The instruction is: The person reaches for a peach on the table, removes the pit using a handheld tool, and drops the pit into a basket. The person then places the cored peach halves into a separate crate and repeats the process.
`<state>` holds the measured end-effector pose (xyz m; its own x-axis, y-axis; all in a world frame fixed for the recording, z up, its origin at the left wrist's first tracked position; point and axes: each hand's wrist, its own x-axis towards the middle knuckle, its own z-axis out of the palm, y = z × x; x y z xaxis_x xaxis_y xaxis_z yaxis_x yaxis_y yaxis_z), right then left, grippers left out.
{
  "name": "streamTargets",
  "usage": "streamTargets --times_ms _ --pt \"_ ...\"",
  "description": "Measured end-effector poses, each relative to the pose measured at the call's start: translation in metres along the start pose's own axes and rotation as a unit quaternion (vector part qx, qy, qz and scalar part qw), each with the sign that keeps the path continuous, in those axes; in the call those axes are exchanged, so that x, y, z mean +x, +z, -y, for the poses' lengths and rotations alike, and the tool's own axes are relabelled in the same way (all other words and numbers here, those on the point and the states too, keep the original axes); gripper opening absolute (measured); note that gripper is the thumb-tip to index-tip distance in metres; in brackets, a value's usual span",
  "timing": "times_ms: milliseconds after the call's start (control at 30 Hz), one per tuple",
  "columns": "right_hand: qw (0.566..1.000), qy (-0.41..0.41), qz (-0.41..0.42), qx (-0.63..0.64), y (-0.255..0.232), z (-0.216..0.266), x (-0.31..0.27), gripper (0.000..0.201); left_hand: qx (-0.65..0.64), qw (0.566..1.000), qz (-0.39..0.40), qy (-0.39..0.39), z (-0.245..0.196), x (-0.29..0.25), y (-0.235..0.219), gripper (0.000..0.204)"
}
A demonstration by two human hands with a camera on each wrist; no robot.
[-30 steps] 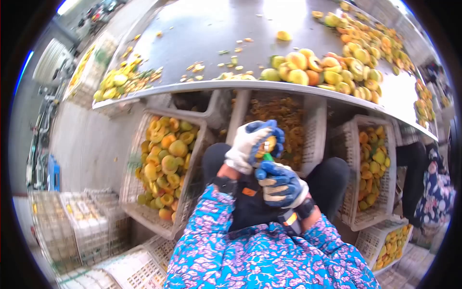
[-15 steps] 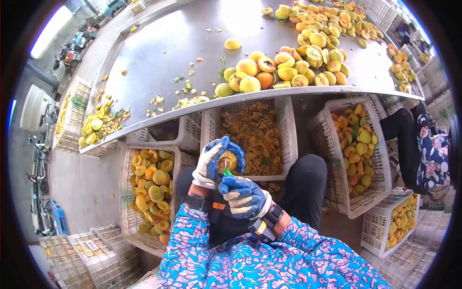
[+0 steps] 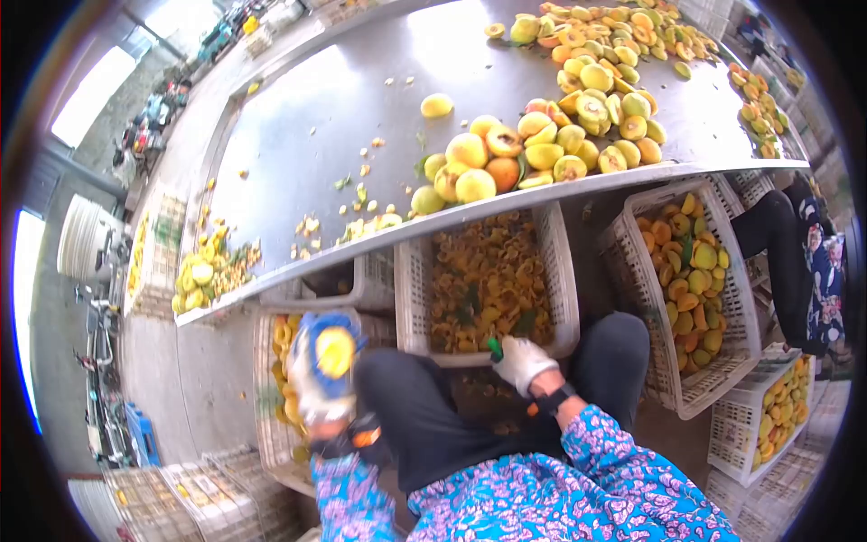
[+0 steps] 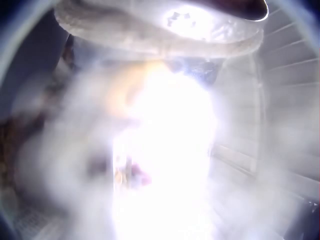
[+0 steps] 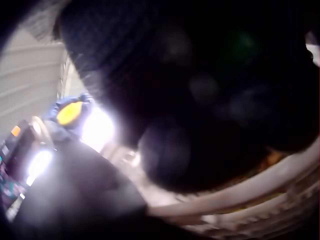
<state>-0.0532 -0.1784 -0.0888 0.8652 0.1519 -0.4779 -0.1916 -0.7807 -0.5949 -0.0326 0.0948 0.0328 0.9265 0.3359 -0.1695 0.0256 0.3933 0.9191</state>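
Note:
My left hand (image 3: 318, 384), in a white and blue work glove, holds a yellow peach half (image 3: 335, 351) with its cut face up, over the left crate (image 3: 265, 397) of peaches. The right wrist view also shows this peach half (image 5: 69, 113) in the blue-gloved fingers. My right hand (image 3: 524, 365), gloved too, grips a small tool by its green handle (image 3: 495, 349) near the front rim of the middle crate (image 3: 404, 298). The tool's working end is hidden. Glare washes out most of the left wrist view, and the right glove looks dark in the right wrist view.
Peaches and peach halves (image 3: 476, 185) lie heaped along the near edge of the metal table (image 3: 298, 163). Peach scraps (image 3: 488, 280) fill the middle crate. A crate of peach halves (image 3: 691, 285) stands at the right, by another person's leg (image 3: 768, 235). My knees flank the middle crate.
My hands have separated from working together on the peach. The left has moved left over the left crate with a peach half; the right has moved right with the green-handled tool.

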Motion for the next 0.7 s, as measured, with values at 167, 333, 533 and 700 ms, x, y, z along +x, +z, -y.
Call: streamTargets --times_ms 167,333,533,700 --pt "0.996 0.01 0.078 0.043 -0.015 0.007 -0.003 0.033 0.711 0.672 -0.209 0.006 -0.058 0.006 -0.115 0.019" --pt "0.994 0.012 0.083 0.066 -0.012 0.006 0.001 0.035 0.465 0.867 -0.052 0.172 -0.052 0.099 0.017 0.029" --pt "0.984 0.029 0.136 0.114 -0.014 0.012 0.012 0.035 0.64 0.7 0.171 0.268 0.013 0.264 0.241 0.05" --pt "0.974 0.037 0.161 0.155 -0.048 0.023 0.022 0.044 0.753 0.569 0.225 0.243 0.062 0.323 0.309 0.059"
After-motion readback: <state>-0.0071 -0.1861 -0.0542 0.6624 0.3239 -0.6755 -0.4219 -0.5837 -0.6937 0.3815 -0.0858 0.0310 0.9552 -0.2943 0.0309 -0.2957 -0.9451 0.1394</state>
